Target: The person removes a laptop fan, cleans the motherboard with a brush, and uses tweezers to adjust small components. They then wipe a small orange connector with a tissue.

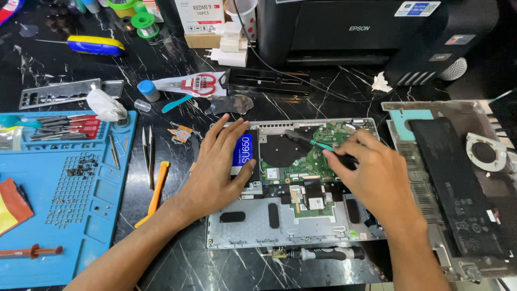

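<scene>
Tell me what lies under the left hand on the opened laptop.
The left hand rests flat on a black drive with a blue label, seated in the opened grey laptop chassis. Only the label's right part shows; the palm covers the rest of the drive and the bay beneath it.

bare black surface (177, 258) at 6 o'clock of the opened laptop (296, 221), blue mat (102, 215) at 9, removed cover (452, 188) at 3, printer (344, 32) at 12

I see glossy black marble-look tabletop (177, 258) beneath a matt silver metal laptop chassis (253, 226); left of the chassis, a matt blue rubbery mat (102, 215) and an orange plastic pry tool (156, 194).
</scene>
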